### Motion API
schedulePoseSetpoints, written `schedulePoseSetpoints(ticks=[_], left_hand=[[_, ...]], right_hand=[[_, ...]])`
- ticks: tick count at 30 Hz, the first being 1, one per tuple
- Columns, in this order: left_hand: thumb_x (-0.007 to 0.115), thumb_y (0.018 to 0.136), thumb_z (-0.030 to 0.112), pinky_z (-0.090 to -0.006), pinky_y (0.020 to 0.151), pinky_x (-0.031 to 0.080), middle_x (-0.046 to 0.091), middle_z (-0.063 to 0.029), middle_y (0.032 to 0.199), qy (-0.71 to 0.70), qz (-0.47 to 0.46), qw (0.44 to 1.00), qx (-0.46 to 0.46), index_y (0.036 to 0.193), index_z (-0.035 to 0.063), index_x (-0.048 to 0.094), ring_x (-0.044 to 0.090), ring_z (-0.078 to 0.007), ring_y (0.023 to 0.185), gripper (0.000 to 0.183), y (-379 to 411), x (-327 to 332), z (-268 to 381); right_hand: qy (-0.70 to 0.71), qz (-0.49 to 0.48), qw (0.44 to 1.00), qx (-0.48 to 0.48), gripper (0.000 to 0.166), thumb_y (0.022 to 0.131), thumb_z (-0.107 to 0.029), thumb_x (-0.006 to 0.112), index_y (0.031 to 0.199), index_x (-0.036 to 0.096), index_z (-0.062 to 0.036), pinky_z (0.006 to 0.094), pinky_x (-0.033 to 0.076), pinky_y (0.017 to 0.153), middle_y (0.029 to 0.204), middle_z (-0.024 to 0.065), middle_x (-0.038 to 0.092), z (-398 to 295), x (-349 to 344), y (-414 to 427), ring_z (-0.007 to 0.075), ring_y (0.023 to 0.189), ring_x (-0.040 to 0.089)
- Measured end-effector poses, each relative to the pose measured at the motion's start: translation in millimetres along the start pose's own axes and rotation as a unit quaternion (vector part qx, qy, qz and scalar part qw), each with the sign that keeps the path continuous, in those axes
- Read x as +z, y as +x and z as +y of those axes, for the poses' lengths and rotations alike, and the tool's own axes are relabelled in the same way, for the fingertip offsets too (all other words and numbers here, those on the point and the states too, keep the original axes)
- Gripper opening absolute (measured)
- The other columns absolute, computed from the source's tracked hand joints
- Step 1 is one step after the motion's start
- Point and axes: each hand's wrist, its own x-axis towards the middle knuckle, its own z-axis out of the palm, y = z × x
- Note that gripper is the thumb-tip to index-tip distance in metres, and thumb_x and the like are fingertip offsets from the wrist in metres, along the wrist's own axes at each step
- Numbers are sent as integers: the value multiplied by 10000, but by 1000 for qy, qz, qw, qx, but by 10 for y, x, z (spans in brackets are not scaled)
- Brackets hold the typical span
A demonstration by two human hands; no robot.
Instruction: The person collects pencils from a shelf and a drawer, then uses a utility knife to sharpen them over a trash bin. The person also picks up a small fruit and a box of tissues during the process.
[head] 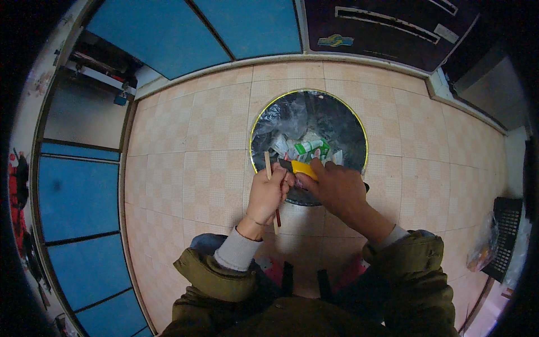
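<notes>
My left hand is closed around a thin pale stick, perhaps a wooden chopstick, whose ends stick out above and below the fist. A dark red, slim piece also shows below that fist. In my right hand is a yellow-handled cutting tool, which looks like a utility knife; its dark front part lies against the fingers of my left hand. Both hands are over the near side of a round trash bin with a black liner and a yellow rim. Crumpled wrappers and a green-and-white packet lie inside.
Tiled floor surrounds the bin. Blue cabinet doors stand ahead and to the left. A dark appliance or cabinet front is at the upper right. A black plastic crate with a clear plastic bag beside it is at the right.
</notes>
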Motion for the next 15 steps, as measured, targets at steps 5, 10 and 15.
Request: schedulePoseSetpoints(ticks=[5, 10, 15], left_hand=[[431, 902, 255, -198, 386, 261, 405, 34, 541, -86, 13, 996, -34, 662, 92, 462, 328, -46, 432, 292, -24, 88, 112], [474, 894, 314, -200, 403, 285, 415, 30, 539, -4, 20, 1000, 21, 653, 87, 458, 353, -52, 447, 331, -2, 65, -5], [491, 889, 300, -210, 428, 306, 450, 20, 550, 42, 47, 998, 30, 668, 61, 498, 391, -58, 474, 325, 31, 60, -39]], right_hand=[[-13, 32, 999, -10, 447, 817, -460, 497, 988, 549, -50, 348, 436, 376, 597, 112, 574, 23, 9, 15, 250, 464, 569], [-8, 55, 998, -20, 446, 814, -466, 499, 976, 548, -54, 350, 437, 378, 592, 109, 571, 17, 18, -10, 247, 460, 566], [-15, 34, 999, -18, 454, 813, -475, 494, 970, 549, -52, 346, 443, 386, 598, 114, 572, 12, -12, -7, 253, 461, 566]])
